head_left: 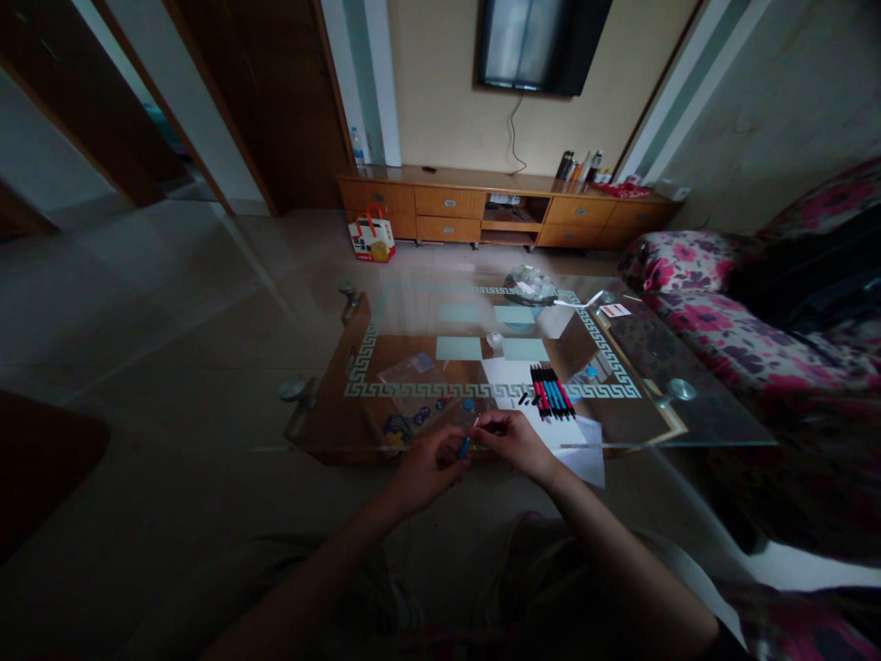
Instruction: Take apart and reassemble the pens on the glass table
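At the near edge of the glass table (406, 431), my left hand (430, 466) is closed around a blue pen barrel (463, 448), tilted upward. My right hand (506, 433) pinches a thin pale piece (476, 420) just above the barrel's upper end; whether the two touch is too small to tell. To the right, a row of pens (551, 393), red, blue and black, lies side by side on white paper (506, 375). Several small black pen parts (524, 399) rest at the row's left side.
A clear plastic bag (529, 285) lies at the table's far side, with a white-and-red card (615, 310) to its right. Below the glass is a clear package (417, 386). A flowered sofa (730, 330) stands on the right, a wooden TV cabinet (447, 202) beyond.
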### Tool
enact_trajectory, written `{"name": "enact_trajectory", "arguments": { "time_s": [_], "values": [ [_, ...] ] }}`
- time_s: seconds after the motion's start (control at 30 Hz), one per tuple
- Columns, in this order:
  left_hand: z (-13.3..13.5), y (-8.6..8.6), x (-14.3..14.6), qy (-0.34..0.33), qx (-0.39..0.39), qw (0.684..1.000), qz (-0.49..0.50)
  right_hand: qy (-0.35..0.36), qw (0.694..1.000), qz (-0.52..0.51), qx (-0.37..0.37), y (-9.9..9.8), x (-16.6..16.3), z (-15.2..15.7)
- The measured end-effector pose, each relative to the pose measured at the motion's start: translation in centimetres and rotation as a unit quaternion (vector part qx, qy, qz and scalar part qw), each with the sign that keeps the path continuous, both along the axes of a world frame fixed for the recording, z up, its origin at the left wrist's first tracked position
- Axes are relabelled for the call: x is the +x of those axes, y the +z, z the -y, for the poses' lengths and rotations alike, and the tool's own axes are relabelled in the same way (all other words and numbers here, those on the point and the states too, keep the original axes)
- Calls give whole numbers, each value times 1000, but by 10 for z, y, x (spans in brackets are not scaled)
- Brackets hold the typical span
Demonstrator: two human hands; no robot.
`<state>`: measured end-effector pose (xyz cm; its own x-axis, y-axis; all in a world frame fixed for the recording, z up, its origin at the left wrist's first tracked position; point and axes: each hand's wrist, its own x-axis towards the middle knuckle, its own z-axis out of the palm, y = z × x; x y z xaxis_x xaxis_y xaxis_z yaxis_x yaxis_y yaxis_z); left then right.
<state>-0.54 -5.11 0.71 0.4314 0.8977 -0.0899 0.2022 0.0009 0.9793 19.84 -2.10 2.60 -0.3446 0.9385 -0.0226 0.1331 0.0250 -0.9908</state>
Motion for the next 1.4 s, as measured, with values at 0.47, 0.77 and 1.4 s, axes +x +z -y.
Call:
{"name": "enact_trajectory", "arguments": {
  "time_s": [0.47,0.77,1.4],
  "values": [
    [4,6,0,-32,-31,998,54,20,1000,3,-8,-4,-1,1],
    [1,5,2,1,-61,994,95,14,998,56,23,10,2,1],
    [0,7,2,20,-62,993,94,-187,790,524,259,4,62,-22]
  ]
}}
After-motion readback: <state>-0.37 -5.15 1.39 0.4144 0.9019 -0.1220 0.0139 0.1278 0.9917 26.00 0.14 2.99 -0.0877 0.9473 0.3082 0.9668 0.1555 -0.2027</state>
